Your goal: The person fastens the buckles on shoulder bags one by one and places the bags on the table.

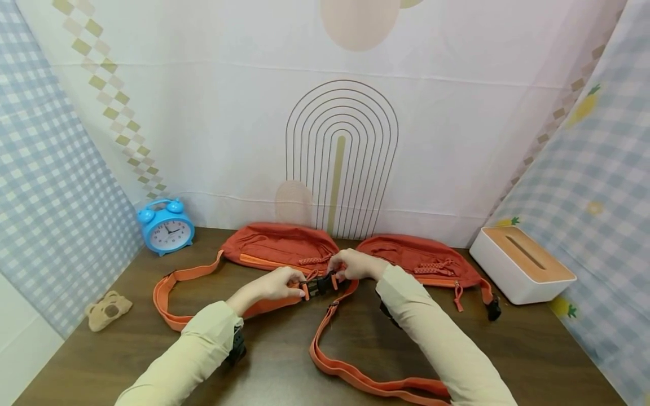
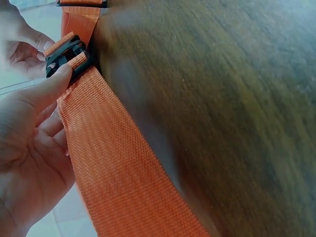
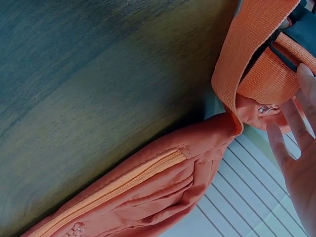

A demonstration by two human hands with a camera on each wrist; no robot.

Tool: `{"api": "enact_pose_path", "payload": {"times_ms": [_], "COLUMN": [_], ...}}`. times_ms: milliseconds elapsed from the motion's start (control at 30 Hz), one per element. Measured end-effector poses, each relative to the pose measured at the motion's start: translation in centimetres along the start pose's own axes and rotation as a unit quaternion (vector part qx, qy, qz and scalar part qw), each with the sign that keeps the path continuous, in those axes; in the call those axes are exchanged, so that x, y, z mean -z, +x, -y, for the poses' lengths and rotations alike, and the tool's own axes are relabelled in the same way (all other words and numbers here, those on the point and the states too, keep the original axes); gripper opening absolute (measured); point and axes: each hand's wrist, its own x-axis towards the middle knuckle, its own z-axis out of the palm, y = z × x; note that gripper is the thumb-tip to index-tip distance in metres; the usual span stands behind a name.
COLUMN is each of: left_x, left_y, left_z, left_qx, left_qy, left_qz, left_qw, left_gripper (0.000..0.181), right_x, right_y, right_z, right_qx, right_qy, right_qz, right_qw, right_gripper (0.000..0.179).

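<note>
A black side-release buckle [image 1: 319, 286] on orange webbing is held up between both hands, in front of two rust-red waist bags. My left hand [image 1: 279, 283] pinches its left end, thumb on the webbing loop in the left wrist view, where the orange strap [image 2: 113, 153] runs toward the camera. On the other end, my right hand [image 1: 355, 265] pinches the buckle by its strap loop. Whether the two halves are fully locked I cannot tell. Behind the hands lie the left waist bag [image 1: 279, 239] and the right waist bag [image 1: 406, 254], zippers facing forward.
A blue alarm clock [image 1: 167, 228] stands at the back left, with a tan bear-shaped item [image 1: 108, 311] nearer. A white tissue box [image 1: 513, 270] with a wooden lid sits at the right. A loose orange strap [image 1: 345, 369] curves across the front; another black buckle piece [image 1: 493, 309] hangs from the right bag.
</note>
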Motion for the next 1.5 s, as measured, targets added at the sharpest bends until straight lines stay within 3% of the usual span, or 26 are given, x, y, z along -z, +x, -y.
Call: {"api": "enact_pose_path", "payload": {"times_ms": [500,1167,1500], "left_x": [-0.5,-1.1,-1.0], "left_y": [0.3,0.6,0.4], "left_z": [0.1,0.3,0.1], "left_qx": [0.008,0.089,0.061], "left_qy": [0.001,-0.053,-0.063], "left_qz": [-0.063,-0.121,-0.118], "left_qw": [0.998,0.9872,0.9891], "left_gripper": [0.016,0.017,0.015], "right_x": [-0.1,-0.4,-0.6], "right_y": [0.1,-0.1,0.1], "right_z": [-0.2,-0.1,-0.1], "right_qx": [0.02,0.014,0.013], "right_qy": [0.004,0.012,0.012], "right_qz": [-0.004,-0.029,-0.041], "right_qw": [0.9998,0.9994,0.999], "right_gripper": [0.019,0.018,0.018]}}
